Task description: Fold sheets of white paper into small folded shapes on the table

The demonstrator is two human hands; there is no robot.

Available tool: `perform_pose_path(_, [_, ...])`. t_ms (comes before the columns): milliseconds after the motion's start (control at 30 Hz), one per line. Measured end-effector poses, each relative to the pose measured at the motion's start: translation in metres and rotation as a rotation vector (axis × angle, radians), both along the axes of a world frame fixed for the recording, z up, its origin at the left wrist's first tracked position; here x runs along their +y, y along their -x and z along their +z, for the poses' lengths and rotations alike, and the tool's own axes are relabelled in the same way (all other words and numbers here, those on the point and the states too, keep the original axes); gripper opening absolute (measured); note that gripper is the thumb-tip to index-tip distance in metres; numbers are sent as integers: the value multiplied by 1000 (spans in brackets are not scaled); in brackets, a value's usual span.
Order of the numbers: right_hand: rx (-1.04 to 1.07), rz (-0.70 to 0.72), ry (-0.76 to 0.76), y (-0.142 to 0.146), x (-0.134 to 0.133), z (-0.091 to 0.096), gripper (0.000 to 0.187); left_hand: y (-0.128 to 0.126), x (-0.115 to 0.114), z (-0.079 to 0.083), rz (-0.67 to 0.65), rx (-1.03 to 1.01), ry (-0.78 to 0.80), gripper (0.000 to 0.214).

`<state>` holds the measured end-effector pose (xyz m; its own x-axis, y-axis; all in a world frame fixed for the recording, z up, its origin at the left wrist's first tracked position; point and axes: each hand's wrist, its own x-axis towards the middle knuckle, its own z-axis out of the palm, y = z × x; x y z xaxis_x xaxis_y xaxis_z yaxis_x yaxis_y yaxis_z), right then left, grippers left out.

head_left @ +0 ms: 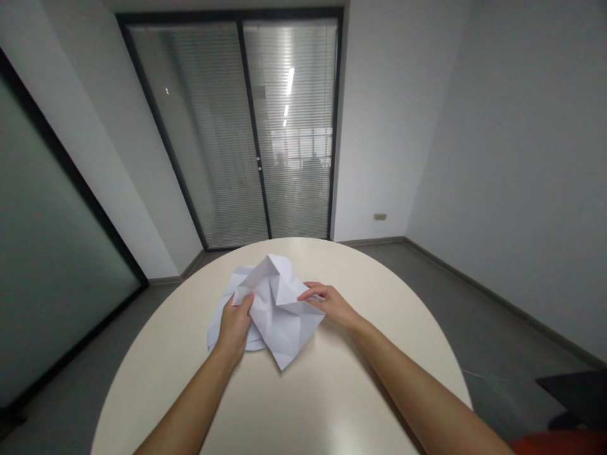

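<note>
A creased sheet of white paper (pixel 279 309) is held above the table, its lower corner pointing toward me. My left hand (pixel 236 325) pinches its left edge, thumb on top. At the right edge, my right hand (pixel 331 303) has the sheet between thumb and fingers, partly hidden behind the paper. Beneath and to the left lie more white paper sheets (pixel 218 322), largely covered by the raised sheet and my left hand.
The round cream table (pixel 379 303) fills the middle of the view. Beyond it stand glass doors (pixel 256 139) with blinds. A dark object (pixel 578 392) and something red (pixel 559 442) are at the lower right.
</note>
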<state>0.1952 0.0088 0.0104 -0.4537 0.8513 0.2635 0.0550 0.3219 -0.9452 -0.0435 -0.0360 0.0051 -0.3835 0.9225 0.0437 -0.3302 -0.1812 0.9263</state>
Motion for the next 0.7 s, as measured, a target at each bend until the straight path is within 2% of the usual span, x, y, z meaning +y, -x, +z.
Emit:
perform_pose_path(100, [-59,55,-37,0,-4,5,45,3,2,-6,-6,157,-7,45])
perform_pose_path(267, [-288,14,-55,5,-16,7,76,4,0,-2,87,433,36,39])
perform_pose_path(367, [-418,19,-137,11,-24,6,101,3,-1,1,125,464,61,39])
perform_pose_path(433, [-434,31,-180,16,-27,3,108,3,-1,0,126,453,73,40])
perform_pose_path(467, [-413,35,-189,19,-27,1,104,2,0,0,120,441,78,40])
perform_pose_path(533, [-310,-2,-179,21,-24,-3,82,2,0,-1,111,398,78,41])
perform_pose_path(600, [-155,-117,-130,21,-16,-6,59,1,1,-1,101,340,61,43])
perform_pose_path(667, [-11,-221,-40,18,-6,-10,51,1,1,-1,81,297,43,45])
perform_pose_path(700, [43,-202,29,15,-1,-11,52,1,1,-1,70,285,39,46])
